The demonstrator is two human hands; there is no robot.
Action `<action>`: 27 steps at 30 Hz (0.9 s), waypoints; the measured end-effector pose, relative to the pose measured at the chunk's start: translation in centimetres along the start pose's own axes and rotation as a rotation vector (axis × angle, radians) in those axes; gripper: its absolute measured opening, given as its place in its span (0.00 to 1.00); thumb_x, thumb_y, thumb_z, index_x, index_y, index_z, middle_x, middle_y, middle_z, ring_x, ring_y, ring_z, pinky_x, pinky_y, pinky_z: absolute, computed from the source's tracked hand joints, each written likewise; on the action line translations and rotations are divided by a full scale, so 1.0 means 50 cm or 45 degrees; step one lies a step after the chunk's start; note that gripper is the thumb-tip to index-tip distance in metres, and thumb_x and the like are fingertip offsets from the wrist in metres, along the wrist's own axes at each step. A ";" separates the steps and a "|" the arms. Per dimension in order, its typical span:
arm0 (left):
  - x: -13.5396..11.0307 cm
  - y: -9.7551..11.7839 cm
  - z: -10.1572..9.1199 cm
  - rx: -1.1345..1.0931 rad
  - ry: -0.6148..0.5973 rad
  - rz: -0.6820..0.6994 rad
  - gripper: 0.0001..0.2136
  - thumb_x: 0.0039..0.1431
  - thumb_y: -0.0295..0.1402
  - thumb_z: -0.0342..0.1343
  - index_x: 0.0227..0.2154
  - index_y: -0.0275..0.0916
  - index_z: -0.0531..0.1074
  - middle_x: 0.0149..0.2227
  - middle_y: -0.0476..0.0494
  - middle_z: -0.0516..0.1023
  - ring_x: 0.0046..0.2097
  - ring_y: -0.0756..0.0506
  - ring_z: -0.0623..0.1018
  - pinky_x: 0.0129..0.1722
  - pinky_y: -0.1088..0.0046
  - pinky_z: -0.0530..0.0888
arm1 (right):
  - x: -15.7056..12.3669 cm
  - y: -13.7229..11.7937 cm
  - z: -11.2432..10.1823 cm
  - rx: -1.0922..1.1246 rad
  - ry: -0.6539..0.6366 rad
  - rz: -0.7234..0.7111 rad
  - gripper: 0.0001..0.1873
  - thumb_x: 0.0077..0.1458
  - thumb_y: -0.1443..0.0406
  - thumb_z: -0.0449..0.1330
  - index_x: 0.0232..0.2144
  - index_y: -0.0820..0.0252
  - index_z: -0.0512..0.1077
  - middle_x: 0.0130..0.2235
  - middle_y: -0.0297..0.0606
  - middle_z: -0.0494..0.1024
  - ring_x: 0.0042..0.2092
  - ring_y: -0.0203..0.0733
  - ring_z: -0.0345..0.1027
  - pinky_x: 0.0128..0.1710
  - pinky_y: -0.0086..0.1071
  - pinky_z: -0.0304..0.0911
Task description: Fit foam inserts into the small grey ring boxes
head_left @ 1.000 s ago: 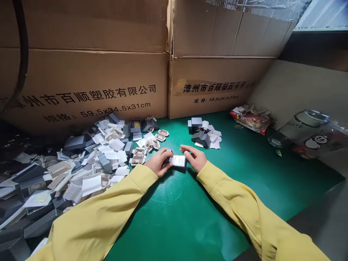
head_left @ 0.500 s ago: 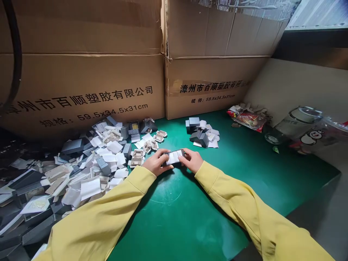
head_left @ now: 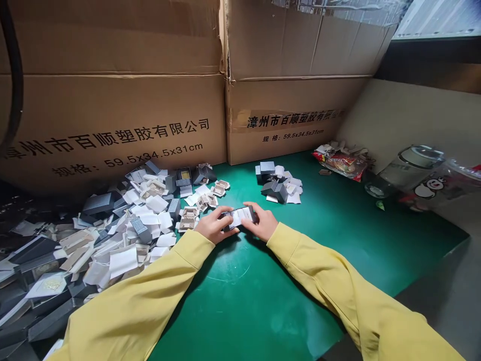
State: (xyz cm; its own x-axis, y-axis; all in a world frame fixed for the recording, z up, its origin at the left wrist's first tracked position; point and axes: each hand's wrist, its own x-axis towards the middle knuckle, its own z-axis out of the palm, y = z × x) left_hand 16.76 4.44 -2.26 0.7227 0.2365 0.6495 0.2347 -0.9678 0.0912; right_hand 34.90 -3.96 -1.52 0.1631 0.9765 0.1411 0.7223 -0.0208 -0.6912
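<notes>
Between my hands is a small dark grey box (head_left: pixel 238 218) with a white piece of card showing in its top. My left hand (head_left: pixel 215 225) grips its left end, thumb on top. My right hand (head_left: pixel 262 222) closes round the right end, with the thumb over the white card and a finger along the far edge. The box is held just over the green tabletop (head_left: pixel 240 291). Left of my hands lie folded card inserts (head_left: pixel 188 219). Past my right hand sits a small group of grey boxes and white cards (head_left: pixel 280 184).
A big heap of grey boxes and white card pieces (head_left: pixel 124 260) covers the left side. Two large cartons (head_left: pixel 112 110) wall off the back. At the right are a red snack bag (head_left: pixel 343 163), a clear jar (head_left: pixel 408 168) and a plastic bag with a penguin print (head_left: pixel 432 188).
My right hand has shifted its grip, its thumb now over the white card and a finger along the far edge. The left hand stays on the box's left end.
</notes>
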 end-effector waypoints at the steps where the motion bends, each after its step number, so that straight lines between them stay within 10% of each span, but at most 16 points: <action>1: 0.001 0.002 -0.001 0.019 0.034 0.031 0.11 0.53 0.41 0.54 0.26 0.37 0.68 0.41 0.36 0.72 0.33 0.49 0.75 0.28 0.77 0.73 | -0.001 -0.003 -0.001 -0.022 -0.008 0.009 0.29 0.46 0.56 0.58 0.51 0.56 0.62 0.26 0.33 0.73 0.26 0.38 0.65 0.28 0.29 0.59; 27: 0.002 0.011 0.009 -0.019 0.130 0.256 0.04 0.54 0.32 0.54 0.31 0.36 0.69 0.46 0.37 0.71 0.51 0.40 0.72 0.45 0.64 0.74 | -0.016 -0.022 0.005 0.222 0.234 -0.059 0.25 0.44 0.56 0.58 0.46 0.56 0.66 0.31 0.32 0.74 0.27 0.35 0.66 0.31 0.28 0.63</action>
State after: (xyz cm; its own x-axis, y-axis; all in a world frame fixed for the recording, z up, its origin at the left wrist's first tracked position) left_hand 17.26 3.95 -2.47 0.6842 0.0297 0.7287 0.0823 -0.9959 -0.0366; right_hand 33.78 -4.67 -1.03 0.2632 0.9198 0.2912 0.6077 0.0764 -0.7905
